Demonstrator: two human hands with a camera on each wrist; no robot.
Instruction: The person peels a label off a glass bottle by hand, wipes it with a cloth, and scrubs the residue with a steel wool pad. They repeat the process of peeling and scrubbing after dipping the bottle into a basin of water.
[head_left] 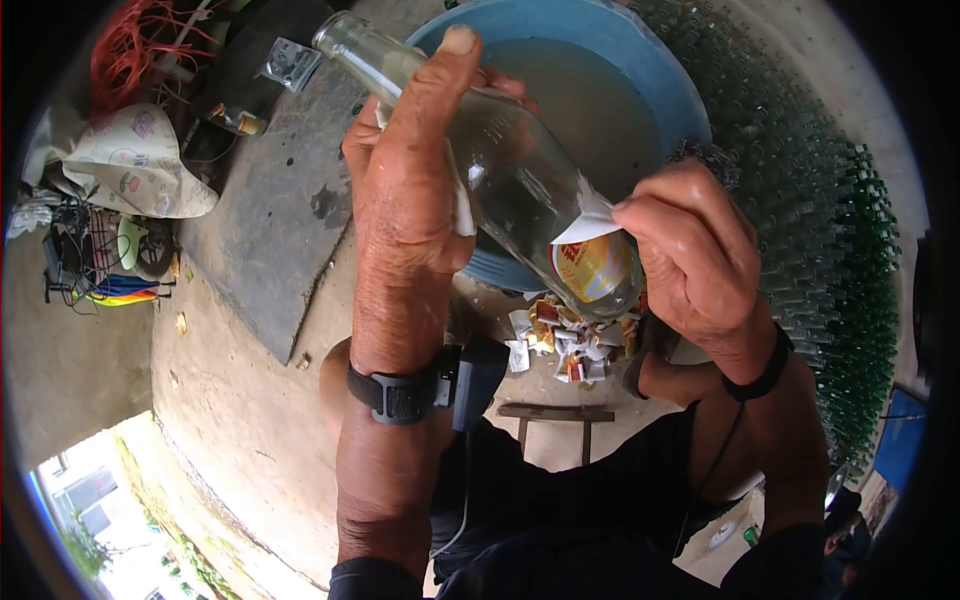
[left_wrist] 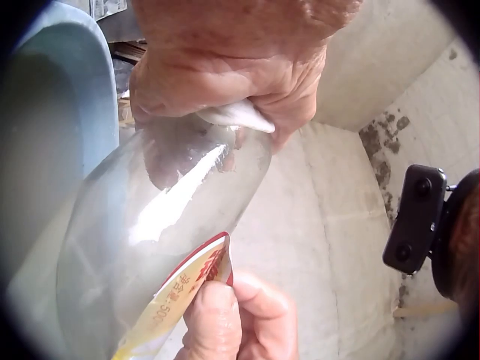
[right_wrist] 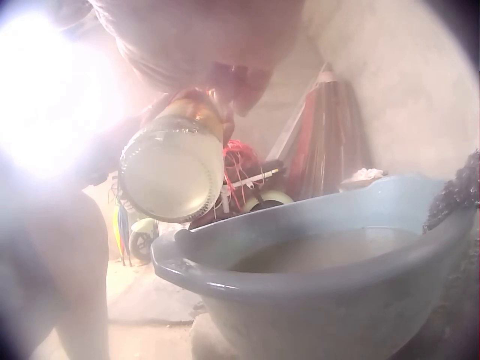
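A clear glass bottle lies tilted in the head view, neck to the upper left. The left hand grips it around the neck and shoulder, with something white between palm and glass. Near the base, the right hand pinches the lifted white edge of a yellow and red label; part of the label still lies on the glass. The left wrist view shows the right thumb and fingers on the label's curled edge. In the right wrist view the bottle's round base faces the camera.
A blue tub of cloudy water stands beyond the bottle. Torn label scraps lie below, near a small wooden stool. Many glass bottles stand at the right. A dark board lies on the floor at left.
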